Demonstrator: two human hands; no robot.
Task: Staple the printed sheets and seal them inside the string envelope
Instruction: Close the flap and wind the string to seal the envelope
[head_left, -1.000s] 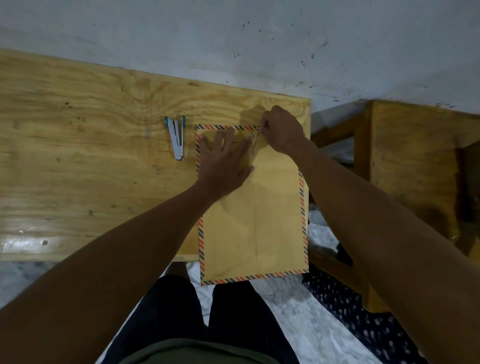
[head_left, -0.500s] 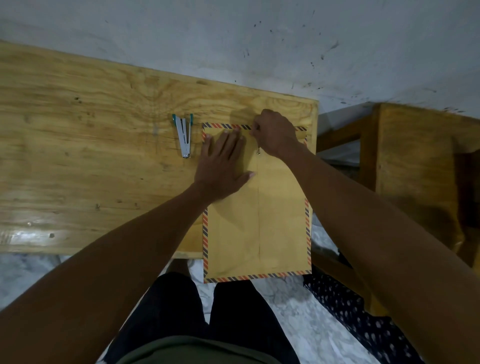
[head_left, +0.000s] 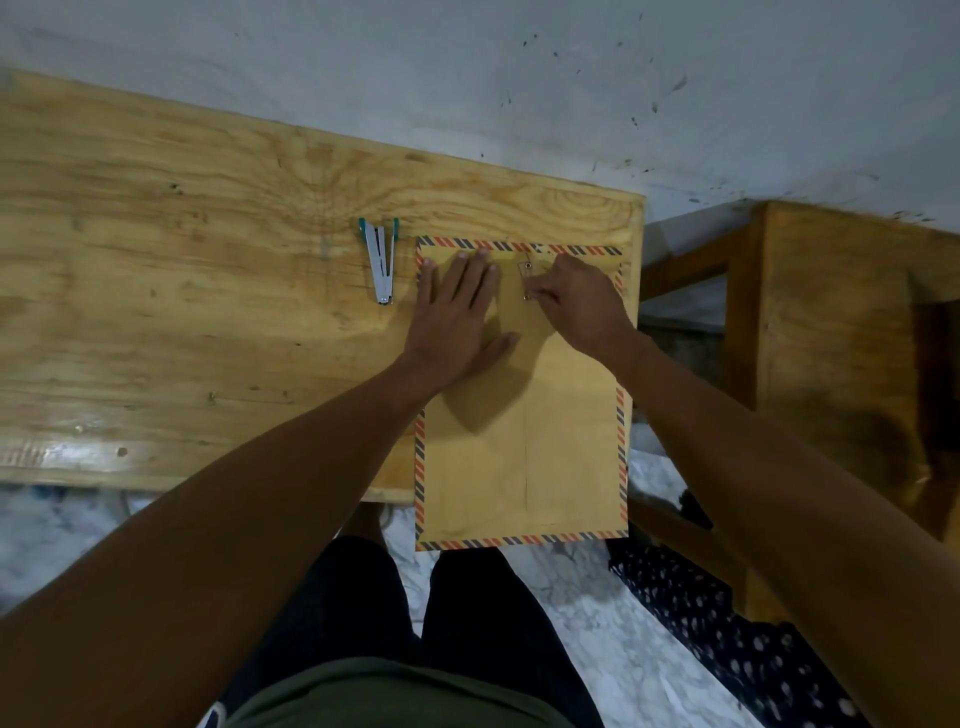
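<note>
Envelope (head_left: 522, 415) lies under flat left hand (head_left: 457, 317); right hand (head_left: 576, 299) pinches its string clasp (head_left: 527, 280).

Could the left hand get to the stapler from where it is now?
Probably yes. The left hand lies flat on the envelope, and the stapler sits just to its left on the table, with nothing visible between them.

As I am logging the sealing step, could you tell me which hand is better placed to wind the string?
Probably the right hand: its fingertips pinch at the envelope's clasp, while the left hand lies flat, pinning it.
</note>
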